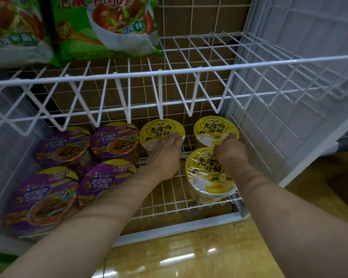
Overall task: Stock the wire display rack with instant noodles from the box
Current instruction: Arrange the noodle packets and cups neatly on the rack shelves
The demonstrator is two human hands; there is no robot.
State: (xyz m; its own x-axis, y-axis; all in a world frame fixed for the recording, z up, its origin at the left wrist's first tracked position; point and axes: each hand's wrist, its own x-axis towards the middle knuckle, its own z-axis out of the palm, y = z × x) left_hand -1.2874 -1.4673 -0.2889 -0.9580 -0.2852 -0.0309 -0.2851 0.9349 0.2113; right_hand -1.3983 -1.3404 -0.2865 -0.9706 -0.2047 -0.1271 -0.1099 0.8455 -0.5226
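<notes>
Both hands reach mid-frame: left hand (164,152) and right hand (230,150) each grip a yellow noodle bowl (162,130) (215,127); I'd seat them flat, rims touching.

Three yellow-lidded noodle bowls stood on the lower wire shelf (165,199): one at the back middle (161,130), one at the back right (214,127) and one in front of that (206,177). Four purple-lidded noodle bowls sat to their left, two at the back (63,144) (115,139) and two in front (42,199) (102,178). Two green noodle packs (14,31) (117,21) rested on the upper shelf (199,55). Two hands reached in, the left hand (163,155) and the right hand (230,151).
</notes>
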